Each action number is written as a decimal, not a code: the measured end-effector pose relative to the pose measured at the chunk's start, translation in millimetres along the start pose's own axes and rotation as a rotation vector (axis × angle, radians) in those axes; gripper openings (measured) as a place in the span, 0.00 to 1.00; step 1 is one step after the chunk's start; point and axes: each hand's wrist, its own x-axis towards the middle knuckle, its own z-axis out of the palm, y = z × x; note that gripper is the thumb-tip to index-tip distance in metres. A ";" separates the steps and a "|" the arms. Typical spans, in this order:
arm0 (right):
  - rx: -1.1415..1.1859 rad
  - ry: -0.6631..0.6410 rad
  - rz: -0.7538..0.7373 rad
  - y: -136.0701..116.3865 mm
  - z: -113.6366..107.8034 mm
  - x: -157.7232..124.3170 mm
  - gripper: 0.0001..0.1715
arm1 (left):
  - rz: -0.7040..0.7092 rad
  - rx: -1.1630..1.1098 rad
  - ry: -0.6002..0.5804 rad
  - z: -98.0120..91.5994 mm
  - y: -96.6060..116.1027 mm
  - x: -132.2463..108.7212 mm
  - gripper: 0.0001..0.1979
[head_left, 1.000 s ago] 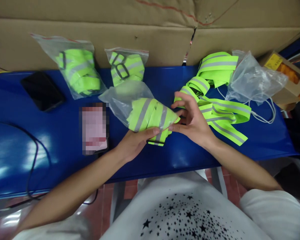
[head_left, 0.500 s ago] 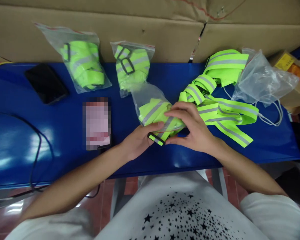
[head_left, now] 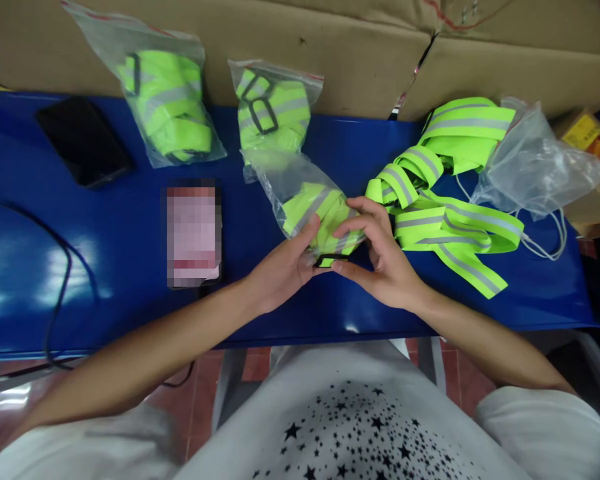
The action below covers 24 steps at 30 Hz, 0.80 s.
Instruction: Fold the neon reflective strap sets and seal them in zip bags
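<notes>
Between my hands is a clear plastic bag (head_left: 280, 175) with a folded neon-yellow reflective strap (head_left: 310, 203) inside it. A black buckle (head_left: 330, 260) sits at the end of the strap nearest me, by the bag's mouth. My left hand (head_left: 285, 267) grips the bundle from the left, thumb on top and fingers underneath. From the right, my right hand (head_left: 387, 267) curls its fingers over the strap, with the thumb against the buckle. The bag's far end lies against another filled bag (head_left: 275, 123).
A further filled bag (head_left: 173, 110) leans on the cardboard (head_left: 360, 60) at the back. A black phone (head_left: 84, 143) and a blurred-out device (head_left: 193, 233) lie left. Loose straps (head_left: 460, 227), a rolled strap (head_left: 465, 130), empty plastic bags (head_left: 535, 160) and a box (head_left: 590, 173) are on the right.
The buckle has turned from slanted to nearly level and sits closer to the bag. My left thumb has lifted and moved up along the bundle. The view has shifted slightly.
</notes>
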 end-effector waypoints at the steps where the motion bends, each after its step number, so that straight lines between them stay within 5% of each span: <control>1: 0.016 -0.003 0.014 1.0 -0.4 0.3 0.19 | 0.006 0.005 -0.006 0.4 0.1 0.0 0.24; 12: -0.101 0.004 -0.046 -4.6 -1.6 -2.5 0.18 | 0.014 0.059 -0.037 -3.2 -1.8 0.8 0.28; 17: -0.130 0.119 -0.021 -5.4 4.2 -3.1 0.18 | 0.041 0.153 -0.049 -0.7 -8.0 -0.1 0.24; 24: -0.316 0.211 -0.250 1.5 1.1 0.2 0.25 | 0.008 0.176 -0.061 1.1 -14.5 -3.2 0.26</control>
